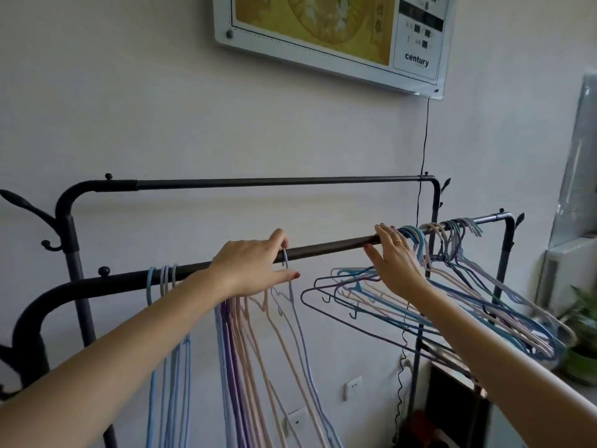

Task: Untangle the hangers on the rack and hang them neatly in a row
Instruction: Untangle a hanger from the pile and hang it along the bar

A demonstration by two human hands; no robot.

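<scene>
A white wall with a framed yellow picture [326, 24] stands behind the black metal rack [323, 248]; the left hand [252, 266] pinches a pale blue wire hanger [292, 295] at the bar; the right hand [392, 253], fingers spread flat, rests on the bar beside a tangled bunch of coloured hangers [452, 305]; a green potted plant [581, 344] sits nearby.

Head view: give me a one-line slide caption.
Left hand pinches a lavender hanger's hook on the front rail; right hand rests by the tangled hangers.
</scene>
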